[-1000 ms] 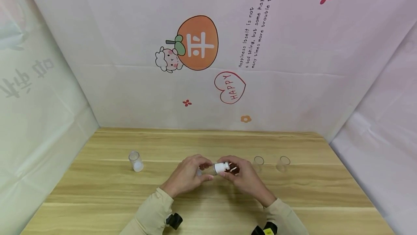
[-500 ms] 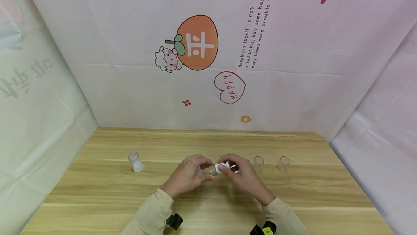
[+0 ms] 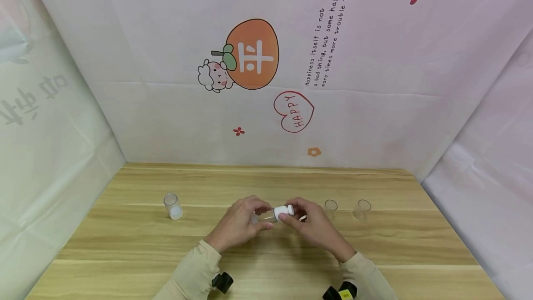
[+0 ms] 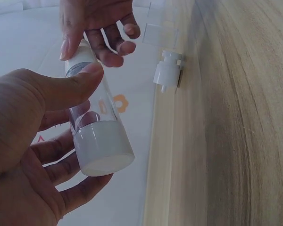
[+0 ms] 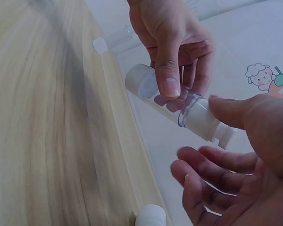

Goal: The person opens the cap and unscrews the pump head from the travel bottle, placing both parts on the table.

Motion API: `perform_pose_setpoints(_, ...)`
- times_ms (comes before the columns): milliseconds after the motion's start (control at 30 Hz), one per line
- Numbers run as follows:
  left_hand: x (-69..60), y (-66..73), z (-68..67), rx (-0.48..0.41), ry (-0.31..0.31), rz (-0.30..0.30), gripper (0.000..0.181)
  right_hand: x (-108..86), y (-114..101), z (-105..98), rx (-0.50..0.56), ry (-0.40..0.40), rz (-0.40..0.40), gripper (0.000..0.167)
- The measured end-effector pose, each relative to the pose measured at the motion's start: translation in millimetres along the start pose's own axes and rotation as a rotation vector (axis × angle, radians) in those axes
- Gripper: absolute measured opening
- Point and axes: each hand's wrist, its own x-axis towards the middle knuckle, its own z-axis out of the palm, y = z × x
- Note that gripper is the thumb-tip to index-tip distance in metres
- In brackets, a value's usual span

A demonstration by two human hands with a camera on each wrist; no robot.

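A clear bottle with a white base (image 4: 104, 148) lies tilted across my left hand (image 3: 237, 223), whose thumb and fingers grip its transparent body (image 3: 266, 217). On the bottle's other end sits a white pump top (image 3: 284, 212). My right hand (image 3: 314, 226) holds this top, the thumb against its collar and the index finger on the far side. In the right wrist view the other fingers (image 5: 217, 179) are loosely bent, apart from the top. Another white pump top (image 4: 169, 70) stands on the table beyond the hands, mostly hidden by the right hand in the head view.
A second clear bottle (image 3: 173, 206) with white at its bottom stands on the left of the wooden table (image 3: 137, 254). To the right are two clear cylindrical covers, a nearer one (image 3: 331, 205) and a farther one (image 3: 362, 208). Printed cloth walls (image 3: 166, 124) enclose the table.
My right thumb and fingers have shifted around the pump top, and the top's turned position looks different. My left hand and the bottle stay nearly still.
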Motion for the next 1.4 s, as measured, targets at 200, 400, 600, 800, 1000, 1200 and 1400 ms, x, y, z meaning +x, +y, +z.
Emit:
perform_pose_setpoints(200,-0.2,-2.0,1.4,-0.001,0.015,0.015,0.031,1.7,3.7,-2.4,-0.004,-0.047,0.026,0.027)
perform_pose_setpoints(400,0.4,-3.2,2.1,-0.007,0.006,0.011,0.029,2.9,3.0,-5.6,0.029,-0.078,0.009,0.023)
perform_pose_setpoints(600,0.7,-1.9,1.7,-0.014,-0.007,0.006,0.031,2.6,4.4,-8.1,0.075,-0.106,0.003,0.027)
perform_pose_setpoints(800,1.4,0.0,1.6,-0.011,-0.021,0.005,0.03,2.9,3.9,-8.6,0.117,-0.104,-0.015,0.027)
perform_pose_setpoints(1000,1.7,0.7,2.2,-0.003,-0.031,-0.004,0.03,3.5,0.9,-7.5,0.143,-0.098,-0.021,0.025)
perform_pose_setpoints(1200,1.2,1.9,2.0,0.006,-0.031,-0.002,0.029,3.2,-0.3,-5.5,0.134,-0.067,-0.043,0.018)
perform_pose_setpoints(1400,1.1,1.9,1.6,0.008,-0.023,0.006,0.03,2.9,-0.1,-2.5,0.14,-0.037,-0.076,0.013)
